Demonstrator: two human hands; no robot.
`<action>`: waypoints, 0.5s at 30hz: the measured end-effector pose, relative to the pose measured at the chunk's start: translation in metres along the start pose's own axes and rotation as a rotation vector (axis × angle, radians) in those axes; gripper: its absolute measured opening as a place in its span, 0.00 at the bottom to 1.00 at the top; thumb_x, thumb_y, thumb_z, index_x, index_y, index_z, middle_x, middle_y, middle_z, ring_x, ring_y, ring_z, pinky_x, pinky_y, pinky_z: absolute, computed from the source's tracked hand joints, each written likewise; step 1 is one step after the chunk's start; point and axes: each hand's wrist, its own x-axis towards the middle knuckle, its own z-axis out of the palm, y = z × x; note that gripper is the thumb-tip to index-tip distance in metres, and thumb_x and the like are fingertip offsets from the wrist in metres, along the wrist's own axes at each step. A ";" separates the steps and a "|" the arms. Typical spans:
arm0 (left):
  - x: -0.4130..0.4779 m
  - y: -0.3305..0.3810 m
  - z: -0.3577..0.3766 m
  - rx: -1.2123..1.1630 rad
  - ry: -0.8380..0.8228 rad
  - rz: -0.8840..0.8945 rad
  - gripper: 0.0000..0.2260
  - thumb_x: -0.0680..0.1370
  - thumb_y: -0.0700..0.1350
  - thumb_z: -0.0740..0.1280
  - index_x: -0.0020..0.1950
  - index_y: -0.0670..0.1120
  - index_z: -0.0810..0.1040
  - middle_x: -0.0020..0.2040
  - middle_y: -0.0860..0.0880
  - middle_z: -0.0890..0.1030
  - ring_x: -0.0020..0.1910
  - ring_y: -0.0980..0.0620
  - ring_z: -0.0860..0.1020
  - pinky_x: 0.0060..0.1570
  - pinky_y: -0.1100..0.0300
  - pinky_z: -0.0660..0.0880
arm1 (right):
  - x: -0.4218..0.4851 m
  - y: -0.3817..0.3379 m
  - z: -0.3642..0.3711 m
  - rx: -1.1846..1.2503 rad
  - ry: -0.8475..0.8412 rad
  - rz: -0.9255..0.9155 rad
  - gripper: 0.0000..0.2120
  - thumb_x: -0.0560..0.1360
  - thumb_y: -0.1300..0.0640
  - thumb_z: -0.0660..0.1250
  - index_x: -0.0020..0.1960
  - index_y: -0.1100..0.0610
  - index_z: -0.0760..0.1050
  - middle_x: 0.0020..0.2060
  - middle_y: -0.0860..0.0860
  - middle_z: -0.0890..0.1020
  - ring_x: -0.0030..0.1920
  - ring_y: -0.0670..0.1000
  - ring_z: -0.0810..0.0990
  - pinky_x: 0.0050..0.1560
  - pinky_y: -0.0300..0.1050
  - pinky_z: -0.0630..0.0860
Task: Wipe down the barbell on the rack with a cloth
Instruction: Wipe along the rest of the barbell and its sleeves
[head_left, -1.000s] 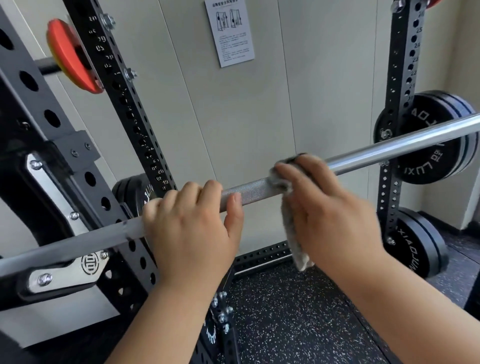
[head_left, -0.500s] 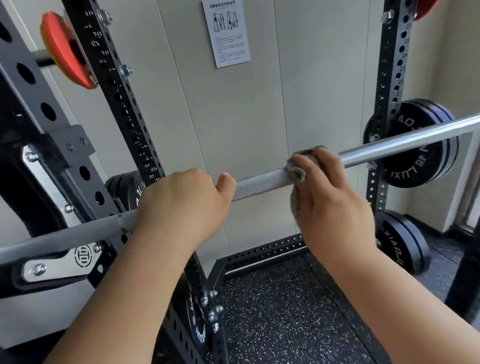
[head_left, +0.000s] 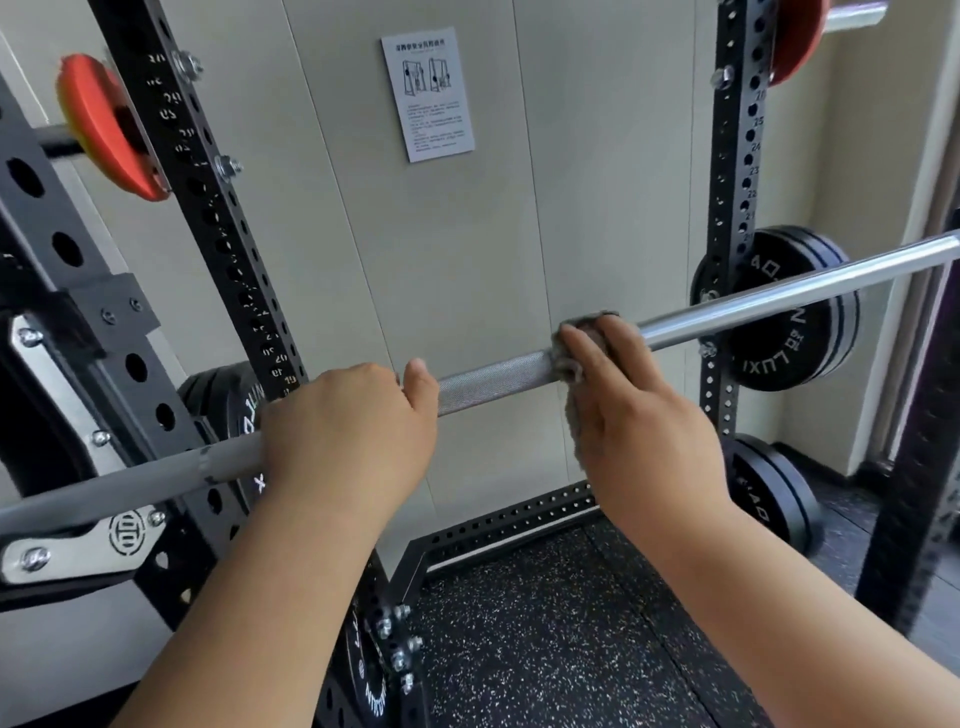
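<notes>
The barbell (head_left: 493, 382) lies across the rack (head_left: 732, 156), its long axis climbing from lower left to upper right. The left hand (head_left: 348, 441) grips it bare, fingers curled over the top. The right hand (head_left: 639, 415) clamps the cloth (head_left: 575, 426) round it, with smooth steel stretching on to that hand's right, probably the next stretch to wipe. Compared with a second ago, the cloth sits farther right, leaving more barbell bare between the hands.
</notes>
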 end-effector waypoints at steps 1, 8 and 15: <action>0.001 0.011 0.002 -0.022 0.013 0.040 0.27 0.82 0.60 0.43 0.37 0.47 0.72 0.32 0.49 0.74 0.35 0.42 0.75 0.38 0.54 0.70 | -0.001 -0.006 0.001 0.025 -0.018 -0.024 0.22 0.84 0.55 0.64 0.77 0.47 0.69 0.77 0.42 0.68 0.46 0.57 0.85 0.33 0.53 0.82; 0.001 0.044 0.017 -0.004 0.151 0.179 0.22 0.84 0.55 0.51 0.36 0.49 0.73 0.28 0.49 0.74 0.26 0.45 0.69 0.30 0.58 0.60 | 0.012 0.037 -0.017 -0.019 -0.105 -0.167 0.32 0.76 0.54 0.72 0.78 0.44 0.68 0.76 0.42 0.69 0.38 0.55 0.85 0.34 0.53 0.85; 0.001 0.055 0.020 -0.148 0.220 0.110 0.23 0.83 0.56 0.52 0.31 0.49 0.65 0.24 0.50 0.68 0.24 0.44 0.70 0.31 0.54 0.68 | 0.025 0.100 -0.029 -0.030 0.021 -0.028 0.18 0.83 0.53 0.60 0.71 0.49 0.75 0.71 0.45 0.72 0.43 0.52 0.84 0.37 0.51 0.84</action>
